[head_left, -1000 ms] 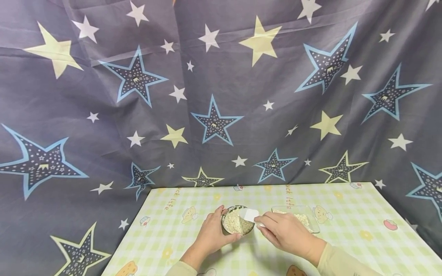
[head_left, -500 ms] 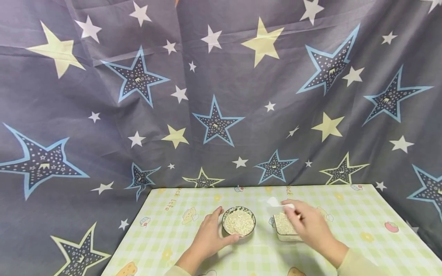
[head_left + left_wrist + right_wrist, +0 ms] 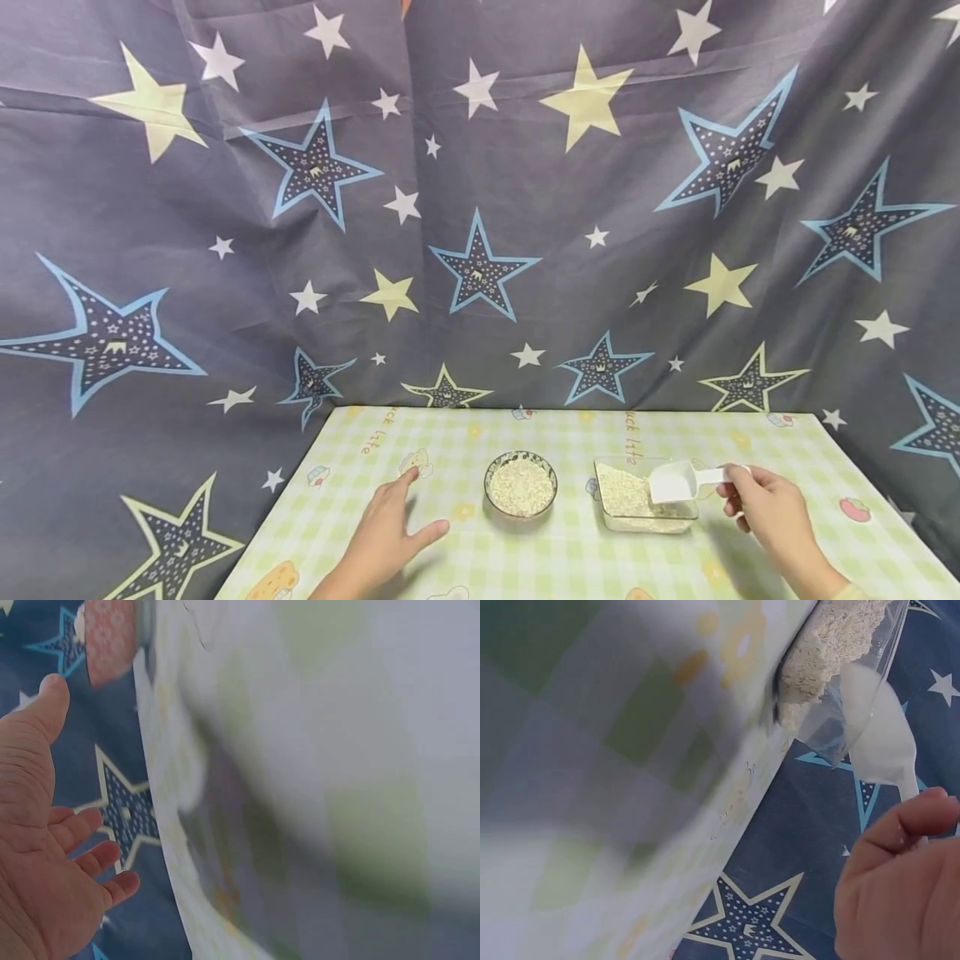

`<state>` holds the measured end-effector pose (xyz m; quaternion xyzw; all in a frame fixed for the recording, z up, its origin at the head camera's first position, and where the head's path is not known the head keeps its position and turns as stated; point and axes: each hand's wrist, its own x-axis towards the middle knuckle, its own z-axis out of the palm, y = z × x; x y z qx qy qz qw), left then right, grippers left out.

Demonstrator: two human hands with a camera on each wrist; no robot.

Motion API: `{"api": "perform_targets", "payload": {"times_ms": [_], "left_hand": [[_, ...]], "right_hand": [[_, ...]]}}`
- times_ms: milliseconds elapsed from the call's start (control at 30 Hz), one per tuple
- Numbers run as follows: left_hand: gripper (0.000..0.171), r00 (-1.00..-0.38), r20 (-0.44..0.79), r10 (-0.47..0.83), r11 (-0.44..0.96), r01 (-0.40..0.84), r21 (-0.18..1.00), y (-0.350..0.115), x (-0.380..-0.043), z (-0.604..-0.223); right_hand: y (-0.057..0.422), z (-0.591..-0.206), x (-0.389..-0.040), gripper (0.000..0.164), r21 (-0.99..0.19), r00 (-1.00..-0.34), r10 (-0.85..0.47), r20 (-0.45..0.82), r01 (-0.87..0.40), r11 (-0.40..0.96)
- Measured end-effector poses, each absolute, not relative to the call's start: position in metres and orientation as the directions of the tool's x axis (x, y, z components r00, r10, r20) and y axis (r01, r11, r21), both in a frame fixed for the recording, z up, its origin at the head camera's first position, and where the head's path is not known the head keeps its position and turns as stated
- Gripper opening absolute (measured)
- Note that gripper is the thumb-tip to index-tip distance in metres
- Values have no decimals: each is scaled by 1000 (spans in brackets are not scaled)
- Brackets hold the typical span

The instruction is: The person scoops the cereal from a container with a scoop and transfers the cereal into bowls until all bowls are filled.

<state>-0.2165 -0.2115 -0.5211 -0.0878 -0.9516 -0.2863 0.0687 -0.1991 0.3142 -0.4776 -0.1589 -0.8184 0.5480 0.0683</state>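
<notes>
My right hand (image 3: pixel 772 508) pinches the handle of a white plastic scoop (image 3: pixel 673 482). The scoop's head is over the right part of a rectangular glass container (image 3: pixel 651 524) that holds pale flakes like oats (image 3: pixel 624 493). In the right wrist view, the scoop (image 3: pixel 881 742) shows at the container's rim. A round bowl (image 3: pixel 521 512) with a dark patterned rim, full of the same flakes, stands left of the container; its outside looks pink with white flowers in the left wrist view (image 3: pixel 111 637). My left hand (image 3: pixel 386 531) is left of the bowl, apart from it, thumb spread and holding nothing.
The table wears a green-and-white checked cloth (image 3: pixel 555 575) with cartoon prints. A dark curtain with stars (image 3: pixel 480 350) hangs behind the table's back edge and down its left side.
My left hand has let go of the bowl and moved left. The right hand has carried the scoop from the bowl rightward to the glass container.
</notes>
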Motion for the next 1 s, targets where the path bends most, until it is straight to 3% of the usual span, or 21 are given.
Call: {"api": "perform_targets", "payload": {"times_ms": [200,467,633,800,1000], "left_hand": [[102,-980,175,90,849,167,501,-236,-216,-524],[101,-987,147,71,859,135,493,-251,-210,-526],[101,-988,139,63,862,124,491,-261,-210,-533],[99,-992,117,48,886,96,454,-276,-210,-539],[92,-991,129,47,902,97,421,-295,-213,-535]], "right_hand": [[311,-481,-207,38,-912,-946,264,-189,268,310],[302,-483,-209,39,-898,-950,220,-221,286,334],[308,-484,-209,62,-871,-954,187,-236,293,395],[334,-482,-209,88,-800,-976,145,-162,216,560],[381,-474,-212,84,-560,-993,90,81,30,828]]}}
